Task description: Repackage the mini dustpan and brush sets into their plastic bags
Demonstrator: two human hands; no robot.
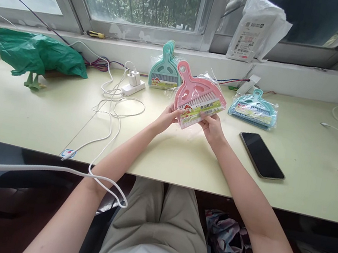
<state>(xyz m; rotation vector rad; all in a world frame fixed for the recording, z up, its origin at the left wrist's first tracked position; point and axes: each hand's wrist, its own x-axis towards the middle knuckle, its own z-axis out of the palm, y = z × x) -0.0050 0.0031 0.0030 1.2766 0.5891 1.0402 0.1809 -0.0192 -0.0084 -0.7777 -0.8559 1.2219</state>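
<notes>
A pink mini dustpan-and-brush set [196, 93] in clear plastic wrap is held up over the pale green table [43, 113], tilted with its handle pointing up and left. My left hand [168, 117] grips its lower left edge. My right hand [211, 127] pinches its lower right edge. Behind it a stack of teal dustpan sets [164, 67] leans upright against the wall. Another wrapped teal set [254, 110] lies flat to the right.
A black phone [262, 155] lies face up right of my right hand. White charger cables and a plug [133, 81] trail across the left side. A green plastic bag [36, 53] sits far left, a white parcel [254, 30] on the window sill.
</notes>
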